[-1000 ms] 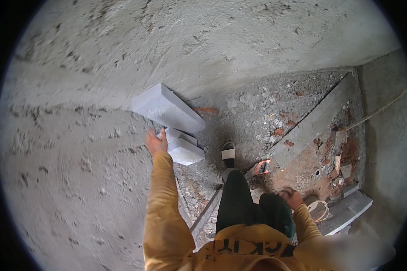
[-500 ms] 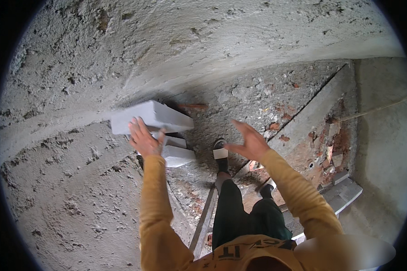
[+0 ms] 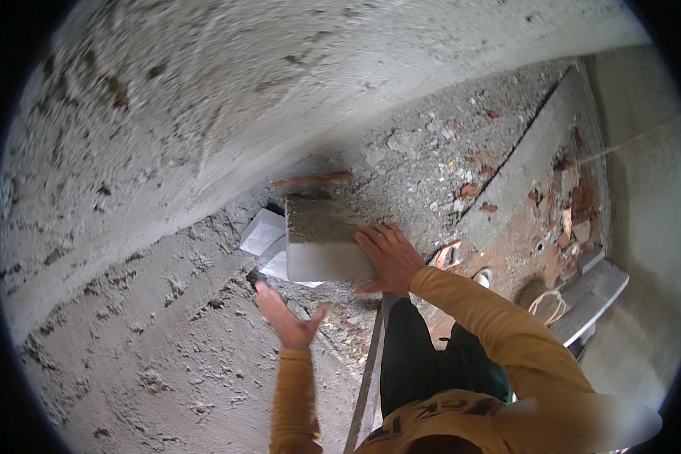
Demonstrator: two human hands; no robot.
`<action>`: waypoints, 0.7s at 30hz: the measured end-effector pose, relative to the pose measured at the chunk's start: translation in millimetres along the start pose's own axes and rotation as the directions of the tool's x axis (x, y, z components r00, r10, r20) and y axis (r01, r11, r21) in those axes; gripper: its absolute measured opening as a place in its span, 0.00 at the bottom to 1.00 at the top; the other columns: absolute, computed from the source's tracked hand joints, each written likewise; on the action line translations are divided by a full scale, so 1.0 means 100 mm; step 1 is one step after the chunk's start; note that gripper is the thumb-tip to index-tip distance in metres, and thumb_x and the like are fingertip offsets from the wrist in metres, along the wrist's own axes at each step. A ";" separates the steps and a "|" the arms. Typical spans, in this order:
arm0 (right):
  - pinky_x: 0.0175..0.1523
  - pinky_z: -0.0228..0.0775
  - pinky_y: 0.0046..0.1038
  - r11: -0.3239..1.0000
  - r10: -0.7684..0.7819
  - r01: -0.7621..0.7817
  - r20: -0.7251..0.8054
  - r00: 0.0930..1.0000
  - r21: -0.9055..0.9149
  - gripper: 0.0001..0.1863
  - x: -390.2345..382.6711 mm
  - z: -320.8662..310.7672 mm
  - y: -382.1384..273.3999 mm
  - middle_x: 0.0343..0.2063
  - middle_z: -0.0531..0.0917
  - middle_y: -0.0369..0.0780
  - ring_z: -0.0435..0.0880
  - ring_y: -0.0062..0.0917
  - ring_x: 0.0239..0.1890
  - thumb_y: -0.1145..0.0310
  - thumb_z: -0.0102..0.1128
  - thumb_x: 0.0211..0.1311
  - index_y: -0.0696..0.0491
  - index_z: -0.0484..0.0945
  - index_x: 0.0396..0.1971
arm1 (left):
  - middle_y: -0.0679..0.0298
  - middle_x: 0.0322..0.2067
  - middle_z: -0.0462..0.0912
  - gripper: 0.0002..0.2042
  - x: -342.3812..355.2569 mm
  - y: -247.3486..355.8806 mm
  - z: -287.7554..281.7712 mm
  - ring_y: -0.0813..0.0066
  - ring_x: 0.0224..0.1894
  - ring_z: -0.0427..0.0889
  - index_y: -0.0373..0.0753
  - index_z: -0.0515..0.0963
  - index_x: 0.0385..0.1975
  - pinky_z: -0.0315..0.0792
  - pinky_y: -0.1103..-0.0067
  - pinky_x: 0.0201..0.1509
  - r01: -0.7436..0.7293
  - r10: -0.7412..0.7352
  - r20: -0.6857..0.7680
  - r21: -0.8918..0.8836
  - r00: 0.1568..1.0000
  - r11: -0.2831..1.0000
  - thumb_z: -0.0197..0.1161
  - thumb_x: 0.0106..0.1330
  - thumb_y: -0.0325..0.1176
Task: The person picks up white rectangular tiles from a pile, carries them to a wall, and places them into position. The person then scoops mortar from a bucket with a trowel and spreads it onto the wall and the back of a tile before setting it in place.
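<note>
A pale grey building block is in front of me, its upper face rough and dusted with grey grit. My right hand grips its right end, fingers over the upper edge and thumb by the lower corner. My left hand is off the block, below its left side, with fingers stretched and thumb apart. Behind the block's left edge lie other pale blocks, one angled and another lower piece partly covered by it. The underside of the gripped block is hidden, so what bears it cannot be told.
A rough plastered wall rises along the far side. A reddish strip lies behind the block. Rubble covers the ground to the right. Near my legs are a red-handled saw, a cord coil and a grey slab.
The top block has moved right and turned, uncovering the blocks at its left. My right hand has come onto its right end. My left hand has let go and moved down toward me.
</note>
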State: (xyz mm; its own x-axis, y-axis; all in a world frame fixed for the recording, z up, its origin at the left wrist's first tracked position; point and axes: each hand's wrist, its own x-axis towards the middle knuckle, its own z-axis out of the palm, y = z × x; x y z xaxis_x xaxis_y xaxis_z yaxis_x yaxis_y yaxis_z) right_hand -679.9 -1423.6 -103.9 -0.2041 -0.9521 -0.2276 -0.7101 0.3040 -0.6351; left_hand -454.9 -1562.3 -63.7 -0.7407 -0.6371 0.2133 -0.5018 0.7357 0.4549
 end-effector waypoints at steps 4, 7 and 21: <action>0.66 0.52 0.47 0.998 0.060 -0.058 0.090 0.994 -0.031 0.50 -0.18 0.18 0.07 0.55 0.68 0.48 0.65 0.45 0.59 0.49 0.72 0.37 0.58 0.62 0.61 | 0.40 0.63 0.59 0.45 0.49 -0.40 0.06 0.45 0.65 0.61 0.29 0.62 0.59 0.50 0.56 0.69 -0.222 0.145 0.628 0.045 0.765 0.974 0.77 0.42 0.46; 0.60 0.60 0.44 0.989 0.142 -0.141 -0.005 0.990 0.044 0.40 -0.24 0.36 0.03 0.50 0.72 0.48 0.72 0.45 0.51 0.60 0.71 0.39 0.58 0.67 0.55 | 0.43 0.61 0.64 0.45 0.73 -0.30 0.21 0.48 0.61 0.66 0.29 0.63 0.57 0.61 0.64 0.65 -0.207 0.154 0.764 -0.027 0.627 0.978 0.80 0.34 0.34; 0.51 0.66 0.36 0.918 0.369 -0.395 -0.302 0.879 -0.027 0.32 -1.27 0.33 0.19 0.40 0.74 0.39 0.73 0.33 0.45 0.61 0.68 0.34 0.53 0.71 0.44 | 0.46 0.45 0.72 0.44 0.90 0.78 0.58 0.45 0.48 0.70 0.31 0.63 0.54 0.63 0.58 0.53 -0.617 0.463 0.812 -0.168 0.356 0.769 0.78 0.32 0.33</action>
State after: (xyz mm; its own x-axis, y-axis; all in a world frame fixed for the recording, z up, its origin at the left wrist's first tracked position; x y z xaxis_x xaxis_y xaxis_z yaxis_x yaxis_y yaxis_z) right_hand -644.9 -1296.3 -111.8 -0.6452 -0.7342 -0.2114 -0.5896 0.6544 -0.4734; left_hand -586.5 -1549.3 -58.8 -0.8586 0.3002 -0.4155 0.1461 0.9203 0.3630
